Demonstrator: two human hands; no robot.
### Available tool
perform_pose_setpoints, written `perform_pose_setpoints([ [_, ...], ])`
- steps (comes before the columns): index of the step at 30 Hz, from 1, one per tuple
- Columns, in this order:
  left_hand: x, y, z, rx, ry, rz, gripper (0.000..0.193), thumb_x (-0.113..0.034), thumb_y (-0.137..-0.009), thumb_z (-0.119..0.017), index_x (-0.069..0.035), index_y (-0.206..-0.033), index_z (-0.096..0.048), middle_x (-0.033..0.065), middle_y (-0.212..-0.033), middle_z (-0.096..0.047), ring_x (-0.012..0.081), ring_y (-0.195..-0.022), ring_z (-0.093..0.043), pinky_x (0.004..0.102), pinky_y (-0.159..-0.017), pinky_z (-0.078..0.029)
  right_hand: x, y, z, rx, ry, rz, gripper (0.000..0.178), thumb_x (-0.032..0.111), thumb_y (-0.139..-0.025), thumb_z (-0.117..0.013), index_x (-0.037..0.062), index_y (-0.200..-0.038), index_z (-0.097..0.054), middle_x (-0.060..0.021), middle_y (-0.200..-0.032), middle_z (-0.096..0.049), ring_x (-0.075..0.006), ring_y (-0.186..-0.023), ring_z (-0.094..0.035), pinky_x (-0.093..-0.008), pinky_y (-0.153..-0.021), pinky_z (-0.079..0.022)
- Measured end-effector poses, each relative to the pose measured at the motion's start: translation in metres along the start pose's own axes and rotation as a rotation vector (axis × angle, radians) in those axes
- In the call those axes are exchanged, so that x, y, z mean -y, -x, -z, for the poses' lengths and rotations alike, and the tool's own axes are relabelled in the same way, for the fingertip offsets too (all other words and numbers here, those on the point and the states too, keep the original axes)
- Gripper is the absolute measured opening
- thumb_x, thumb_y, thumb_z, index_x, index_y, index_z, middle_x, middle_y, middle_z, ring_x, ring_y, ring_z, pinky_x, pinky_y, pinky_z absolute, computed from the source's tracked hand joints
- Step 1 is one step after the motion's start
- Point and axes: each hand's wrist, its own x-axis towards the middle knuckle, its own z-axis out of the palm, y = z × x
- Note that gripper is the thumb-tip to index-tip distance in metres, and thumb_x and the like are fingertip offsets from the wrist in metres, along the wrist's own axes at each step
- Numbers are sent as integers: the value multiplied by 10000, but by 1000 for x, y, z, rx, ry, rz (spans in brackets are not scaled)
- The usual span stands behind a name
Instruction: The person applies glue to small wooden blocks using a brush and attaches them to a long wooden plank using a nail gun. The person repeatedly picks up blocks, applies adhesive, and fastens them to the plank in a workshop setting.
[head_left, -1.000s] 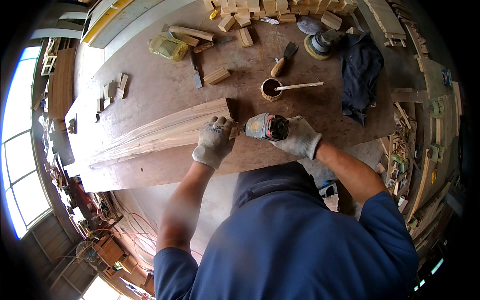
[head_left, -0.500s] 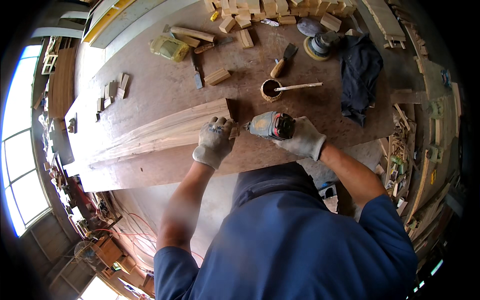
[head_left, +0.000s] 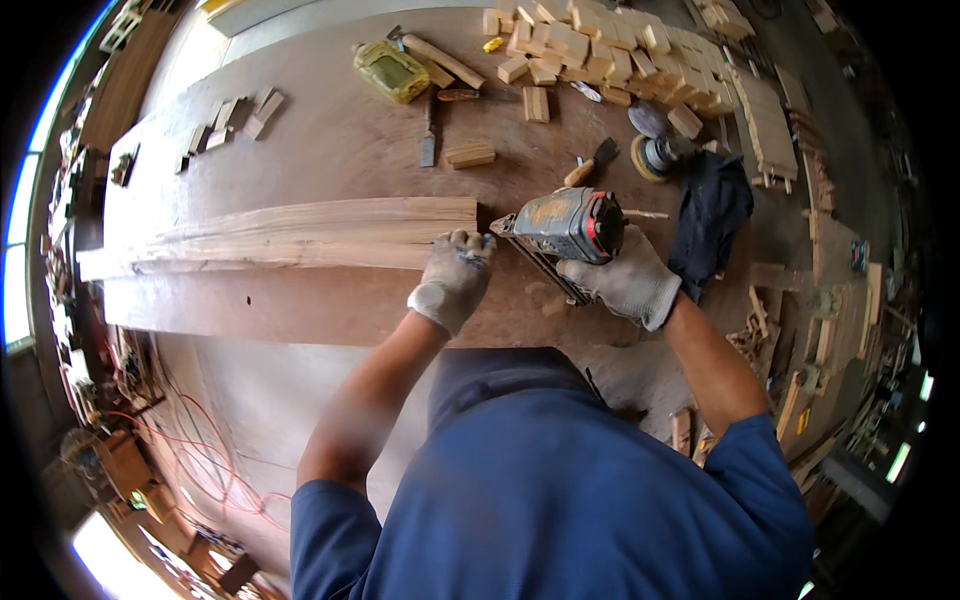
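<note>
R hand [head_left: 630,285] is clasped round the nailer [head_left: 568,222], L hand [head_left: 453,285], grip can't tell, is by the near end of the long boards [head_left: 340,228] on the counter [head_left: 300,310], so best steady the wood & aim clear of L.

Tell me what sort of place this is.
Most likely a woodworking shop: long timber lies on the broad workbench, many small wood blocks are heaped toward its far side, and the gloved right hand holds a power tool.

There are two gloved hands [head_left: 453,282] [head_left: 630,282], one nail gun [head_left: 562,224], one sander [head_left: 656,156], one cloth [head_left: 712,215].
</note>
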Motion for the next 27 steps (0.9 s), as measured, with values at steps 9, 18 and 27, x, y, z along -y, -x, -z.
perform_pose_setpoints([
  [9, -20, -6, -7, -39, 43, 86, 273, -155, -956, -550, -8, -1070, -750, 169, -1059, -726, 344, -1025, -662, 482, -891, -508, 76, -60, -14, 262, 195, -80, 334, 209, -891, -763, 35, -1176, -753, -109, -999, -793, -144, -947, -729, -350, -882, -589],
  [18, -18, -21, -35, 53, 540, 247, 558, -237, -1042, -414, 1, -1541, -494, 248, -1553, -524, 461, -1425, -460, 628, -1214, -295, 120, -102, -47, 392, 169, -372, 301, 183, -881, -815, -9, -1096, -727, -46, -849, -717, -99, -681, -651, -305, -613, -570],
  [27, -26, -14, -29, -33, 413, 258, 466, -155, -1031, -433, -41, -1455, -591, 196, -1448, -633, 405, -1356, -540, 536, -1198, -325, 118, -133, -58, 506, 451, -119, 416, 250, -853, -777, 11, -1193, -758, -185, -1009, -797, -262, -946, -751, -386, -920, -566],
])
